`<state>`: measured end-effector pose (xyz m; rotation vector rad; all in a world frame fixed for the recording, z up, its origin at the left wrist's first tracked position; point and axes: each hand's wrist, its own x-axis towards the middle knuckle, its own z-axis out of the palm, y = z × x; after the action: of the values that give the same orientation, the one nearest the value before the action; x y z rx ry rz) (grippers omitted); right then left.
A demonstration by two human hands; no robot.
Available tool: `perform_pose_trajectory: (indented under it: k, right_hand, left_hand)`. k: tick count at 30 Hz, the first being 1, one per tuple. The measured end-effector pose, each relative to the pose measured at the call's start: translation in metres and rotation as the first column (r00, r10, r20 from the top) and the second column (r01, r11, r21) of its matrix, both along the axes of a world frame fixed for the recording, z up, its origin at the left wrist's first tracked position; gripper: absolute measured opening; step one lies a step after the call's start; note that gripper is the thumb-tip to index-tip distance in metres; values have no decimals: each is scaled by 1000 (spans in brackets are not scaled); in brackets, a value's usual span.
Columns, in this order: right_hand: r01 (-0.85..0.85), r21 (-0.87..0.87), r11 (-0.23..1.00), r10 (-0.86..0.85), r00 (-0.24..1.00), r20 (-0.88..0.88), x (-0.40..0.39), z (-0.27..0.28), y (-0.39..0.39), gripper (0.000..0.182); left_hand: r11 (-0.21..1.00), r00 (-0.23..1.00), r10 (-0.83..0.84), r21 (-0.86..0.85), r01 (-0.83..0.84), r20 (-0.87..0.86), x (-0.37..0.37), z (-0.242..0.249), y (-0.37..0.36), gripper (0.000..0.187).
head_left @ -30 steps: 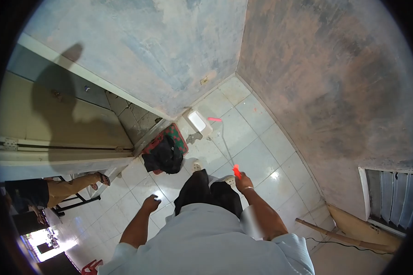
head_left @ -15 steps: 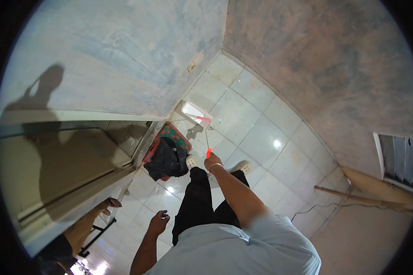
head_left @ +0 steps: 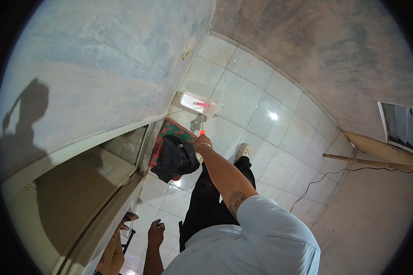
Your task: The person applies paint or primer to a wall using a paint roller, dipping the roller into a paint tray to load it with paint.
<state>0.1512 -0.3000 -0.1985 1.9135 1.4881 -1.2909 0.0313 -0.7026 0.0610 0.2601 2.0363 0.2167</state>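
Note:
My right hand (head_left: 203, 142) is wrapped round the orange handle (head_left: 202, 133) of a roller, whose thin metal rod runs up to a pink-red roller head (head_left: 201, 105). That head is at a shallow white tray (head_left: 186, 100) on the tiled floor; whether it touches the tray bottom I cannot tell. Down at the lower left hangs my left hand (head_left: 156, 233), fingers loosely bent and apart, holding nothing. A dark cloth or bag (head_left: 174, 158) lies on a red-green checked mat (head_left: 170, 127), left of my right hand.
Painted walls (head_left: 307, 50) meet at the top corner. A doorway frame (head_left: 85, 142) stands at the left, with another person's foot (head_left: 129, 219) below it. At the right are a wooden pole (head_left: 367, 160), a cable (head_left: 314, 182) and a small louvred opening (head_left: 397, 123).
The view has shifted. My right hand and the roller have moved up and left, nearer the tray, and the roller head is now over its middle. My right arm reaches further forward.

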Motion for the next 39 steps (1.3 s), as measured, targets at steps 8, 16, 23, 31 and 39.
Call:
perform_pose_trajectory:
  k: [8, 16, 23, 31, 39]
  right_hand:
    - [-402, -24, 915, 402, 915, 36, -26, -39, -10, 27]
    - [-416, -37, 909, 416, 909, -16, -26, -28, -7, 26]
    - [-285, -53, 957, 281, 956, -81, -20, -23, 5, 28]
    - [-412, -91, 907, 398, 906, -142, -8, -55, 40, 28]
    - [-150, -226, 962, 120, 983, -142, 16, -39, 99, 22]
  left_hand:
    - [1000, 994, 5, 9, -6, 110, -1, -11, 10, 43]
    - [1000, 994, -3, 23, 1, 109, -21, -20, 4, 45]
    - [1000, 993, -9, 15, 7, 119, -19, -19, 23, 43]
    - [1000, 990, -11, 7, 10, 139, -31, -28, 11, 44]
    - [1000, 989, 10, -14, -8, 148, -35, -26, 21, 46]
